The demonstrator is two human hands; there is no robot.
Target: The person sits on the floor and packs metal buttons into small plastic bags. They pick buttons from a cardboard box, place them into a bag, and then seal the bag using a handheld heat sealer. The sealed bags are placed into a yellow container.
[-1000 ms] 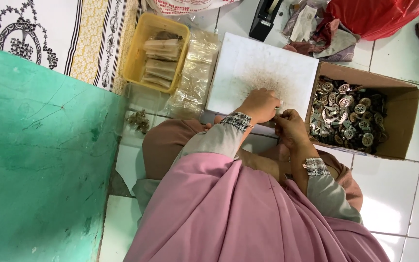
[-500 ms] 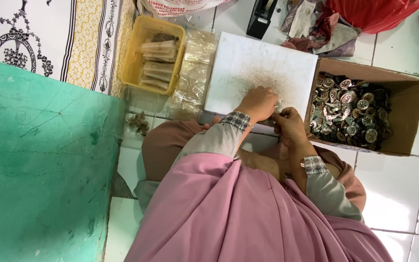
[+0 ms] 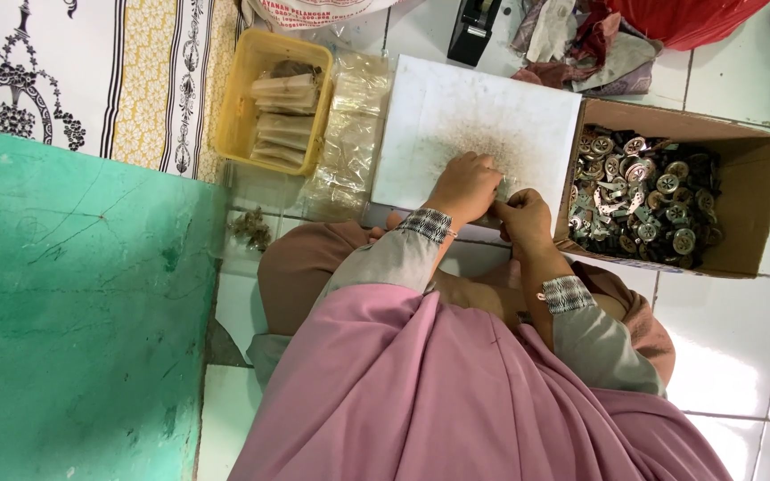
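My left hand (image 3: 465,185) rests curled, knuckles up, on the near edge of a white board (image 3: 456,116) dusted with brown specks. My right hand (image 3: 524,219) is bunched just to its right, and the fingertips of both hands meet. Whatever lies between the fingers is hidden. A cardboard box (image 3: 755,214) full of small round metal parts (image 3: 643,196) stands right beside my right hand. Both wrists wear patterned grey cuffs, and a pink cloth covers my lap.
A yellow tub (image 3: 235,116) of folded brownish packets and a stack of clear plastic bags (image 3: 349,134) lie left of the board. A green surface (image 3: 64,312) fills the left side. A black tape dispenser (image 3: 474,31), rags and a red bag lie beyond, on white floor tiles.
Both hands stay together at the board's near edge, with only small finger movement. The view has shifted slightly.
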